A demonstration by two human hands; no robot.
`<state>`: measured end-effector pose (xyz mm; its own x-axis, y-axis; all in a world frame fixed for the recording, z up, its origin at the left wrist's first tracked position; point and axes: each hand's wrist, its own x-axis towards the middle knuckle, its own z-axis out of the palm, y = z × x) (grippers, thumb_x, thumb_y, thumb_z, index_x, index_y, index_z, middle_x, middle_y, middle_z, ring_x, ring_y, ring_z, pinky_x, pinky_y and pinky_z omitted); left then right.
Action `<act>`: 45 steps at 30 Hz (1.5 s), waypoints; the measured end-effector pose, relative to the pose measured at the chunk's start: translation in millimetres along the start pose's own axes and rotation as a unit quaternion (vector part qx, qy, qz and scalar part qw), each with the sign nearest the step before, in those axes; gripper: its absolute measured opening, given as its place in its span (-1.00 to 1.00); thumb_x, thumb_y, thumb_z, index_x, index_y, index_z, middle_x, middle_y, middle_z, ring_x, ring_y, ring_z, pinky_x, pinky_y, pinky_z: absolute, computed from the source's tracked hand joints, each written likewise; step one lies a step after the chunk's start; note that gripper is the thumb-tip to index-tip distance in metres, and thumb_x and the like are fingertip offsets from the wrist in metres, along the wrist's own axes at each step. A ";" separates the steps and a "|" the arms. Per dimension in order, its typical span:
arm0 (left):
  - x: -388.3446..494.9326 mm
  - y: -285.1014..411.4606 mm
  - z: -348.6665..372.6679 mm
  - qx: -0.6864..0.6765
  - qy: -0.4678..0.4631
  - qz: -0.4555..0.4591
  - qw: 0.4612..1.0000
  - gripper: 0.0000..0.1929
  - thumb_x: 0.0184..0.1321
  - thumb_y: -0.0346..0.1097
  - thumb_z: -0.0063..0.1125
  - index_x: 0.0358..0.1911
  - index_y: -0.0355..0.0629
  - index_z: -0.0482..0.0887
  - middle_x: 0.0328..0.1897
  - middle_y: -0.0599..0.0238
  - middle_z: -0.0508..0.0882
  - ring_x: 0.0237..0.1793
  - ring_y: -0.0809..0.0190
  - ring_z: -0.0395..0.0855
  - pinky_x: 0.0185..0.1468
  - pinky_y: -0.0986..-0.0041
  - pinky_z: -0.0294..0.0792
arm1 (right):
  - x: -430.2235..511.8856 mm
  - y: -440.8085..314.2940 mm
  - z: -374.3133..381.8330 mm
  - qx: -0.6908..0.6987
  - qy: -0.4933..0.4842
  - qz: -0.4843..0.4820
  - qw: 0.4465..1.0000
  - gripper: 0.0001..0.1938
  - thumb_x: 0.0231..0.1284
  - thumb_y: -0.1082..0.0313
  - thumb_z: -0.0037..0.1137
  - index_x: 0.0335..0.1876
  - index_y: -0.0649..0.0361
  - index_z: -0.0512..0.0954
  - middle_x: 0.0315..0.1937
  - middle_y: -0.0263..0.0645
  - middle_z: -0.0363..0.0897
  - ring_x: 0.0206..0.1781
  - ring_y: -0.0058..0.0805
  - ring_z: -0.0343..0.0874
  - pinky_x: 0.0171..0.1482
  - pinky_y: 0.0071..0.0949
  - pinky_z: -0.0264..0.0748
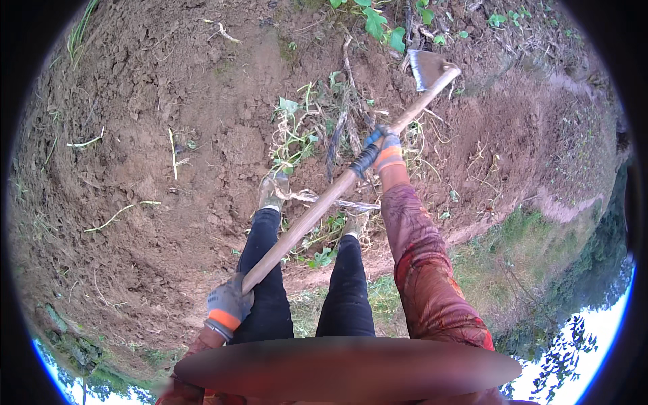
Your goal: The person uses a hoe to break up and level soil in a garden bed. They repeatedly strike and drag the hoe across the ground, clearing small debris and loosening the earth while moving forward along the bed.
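Observation:
Both my hands, in grey work gloves with orange bands, grip the long wooden handle [316, 210] of a hoe. My left hand [229, 302] is closed around its rear end, by my left thigh. Farther up the shaft, just beyond a dark wrapped band [364, 161], my right hand [386, 144] holds on with the arm stretched out. The broad metal hoe blade [426, 70] is at the upper right, over or against the soil among roots and dry stalks; whether it touches the ground I cannot tell. Part of the handle crosses in front of my left leg.
Pulled vines [296, 139] and woody stalks [340, 134] lie before my feet. A pale stick [331, 200] lies across my shoes. Loose brown soil [217, 131] spreads to the left. Green leafy plants [377, 25] grow beyond; a grassy bank [506, 263] is at the lower right.

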<state>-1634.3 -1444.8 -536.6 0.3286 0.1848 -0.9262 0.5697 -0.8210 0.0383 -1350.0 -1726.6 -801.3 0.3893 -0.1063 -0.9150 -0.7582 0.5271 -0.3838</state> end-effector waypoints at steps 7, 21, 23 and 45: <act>-135.5 -135.5 60.9 -0.027 -0.009 -0.165 0.986 -0.71 -0.04 -0.03 0.14 -0.32 -0.01 0.60 -0.48 0.04 0.65 -0.39 -0.08 0.63 -0.30 0.16 0.44 | -114.4 133.1 21.1 0.005 -0.005 0.076 0.997 -0.91 0.07 0.29 0.00 -0.42 0.08 0.41 -0.68 -0.31 0.32 -0.67 -0.35 0.36 -0.58 -0.32 0.39; -282.7 -338.3 24.7 0.178 -0.069 -0.233 0.953 -0.71 -0.17 -0.13 0.30 -0.29 0.07 0.65 -0.38 0.21 0.68 -0.30 -0.01 0.64 -0.20 0.25 0.48 | -269.5 145.2 -91.1 0.230 -0.031 0.324 0.917 -0.86 0.07 0.35 0.05 -0.29 0.15 0.38 -0.50 -0.23 0.33 -0.41 -0.23 0.41 -0.20 -0.05 0.48; -216.6 -280.4 20.3 0.158 -0.067 -0.196 0.965 -0.71 -0.16 -0.15 0.29 -0.28 0.08 0.65 -0.36 0.21 0.68 -0.29 0.02 0.64 -0.18 0.26 0.48 | -252.1 96.8 -107.0 0.244 0.012 0.257 0.935 -0.87 0.08 0.33 0.03 -0.30 0.15 0.39 -0.52 -0.26 0.33 -0.43 -0.22 0.41 -0.22 -0.03 0.46; 135.3 374.0 93.5 -0.107 -0.129 0.240 0.956 -0.51 -0.20 0.01 0.23 -0.50 -0.42 0.60 -0.64 -0.06 0.58 -0.54 -0.06 0.61 -0.42 0.26 0.42 | 66.6 -137.2 -221.2 -0.009 0.116 -0.022 0.993 -0.85 0.17 0.28 0.04 -0.45 0.04 0.35 -0.71 -0.36 0.35 -0.69 -0.43 0.36 -0.60 -0.41 0.40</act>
<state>-1447.2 -1777.3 -682.7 0.4094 -0.3468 -0.8438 0.5503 -0.6438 0.5316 -1335.8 -1992.5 -837.1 0.2930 -0.3224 -0.9001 -0.7529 0.5024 -0.4251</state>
